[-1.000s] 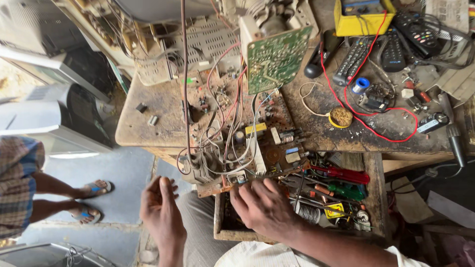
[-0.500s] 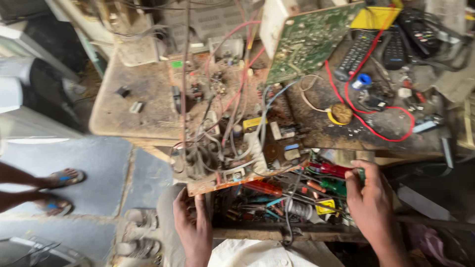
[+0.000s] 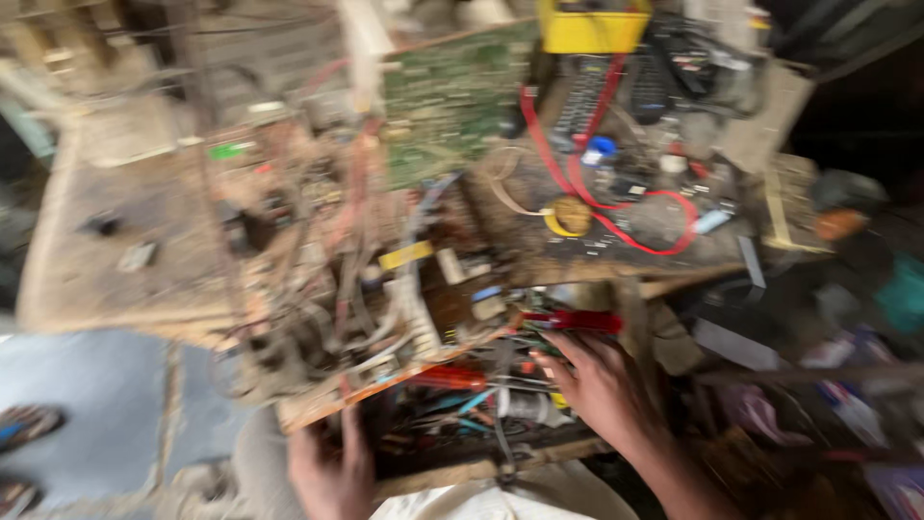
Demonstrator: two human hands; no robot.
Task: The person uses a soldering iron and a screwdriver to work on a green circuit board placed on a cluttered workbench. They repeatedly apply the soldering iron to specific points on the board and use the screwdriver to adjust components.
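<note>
— Fingers of the right hand (image 3: 602, 390) spread loosely into the open drawer (image 3: 481, 472) of tools, touching the clutter near a red-handled tool (image 3: 573, 321); no grip shows through the blur.

— And the left hand (image 3: 332, 472)?

— It's under the near edge of the wired circuit board (image 3: 366, 318) overhanging the workbench (image 3: 125, 289). Whether its fingers pinch the edge, I cannot tell.

— What's the risk?

— That board looks poorly supported; a nudge could tip it off, and loose wires could snag the reaching hand.

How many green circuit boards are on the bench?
1: a green circuit board leans at the back of the wooden bench, beside the yellow meter. Blur and wiring may hide others.
</note>
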